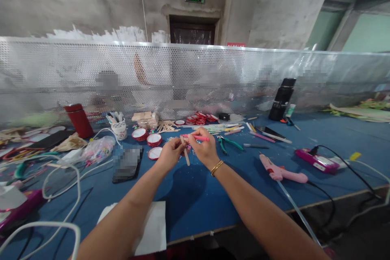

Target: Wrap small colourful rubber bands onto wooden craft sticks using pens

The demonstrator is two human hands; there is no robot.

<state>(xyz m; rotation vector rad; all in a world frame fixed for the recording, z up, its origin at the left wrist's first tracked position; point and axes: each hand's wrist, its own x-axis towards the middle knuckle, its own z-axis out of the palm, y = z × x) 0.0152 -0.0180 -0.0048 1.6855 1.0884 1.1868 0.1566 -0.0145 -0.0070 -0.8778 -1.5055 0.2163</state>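
Note:
Near the middle of the blue table, my left hand [169,155] is closed on a flat wooden craft stick [186,157], which points down toward me. My right hand [204,149] holds a pink marker [199,137] in its fingers, the marker's left end close over the top of the stick. Both hands nearly meet there, and the fingers partly hide small coloured pieces on the table behind them. Left of my hands lie round red-and-white tins [154,139]. Just right of my right hand rest green-handled pliers [229,144].
A pink glue gun [282,172] with its cord lies at right, near a magenta box [317,161]. A black bottle [282,99] and a red bottle [79,120] stand farther back. At left are a phone [127,164] and white cables [79,178]. A perforated metal screen [195,77] runs behind.

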